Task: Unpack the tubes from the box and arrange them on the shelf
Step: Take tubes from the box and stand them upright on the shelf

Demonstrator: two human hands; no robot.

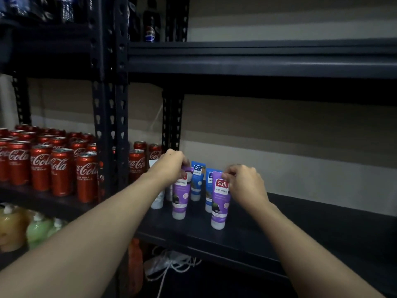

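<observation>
Both arms stretch forward. The left hand [171,164] pinches the top of the left purple tube [180,198]; the right hand [245,183] pinches the right purple tube [219,208]. Both stand cap-down on the shelf [311,224], blue tubes [197,182] at 12 o'clock, cans [40,168] at 9.

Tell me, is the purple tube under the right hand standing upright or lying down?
Upright. The purple tube stands cap-down on the shelf, with its crimped top pinched by the right hand.
</observation>
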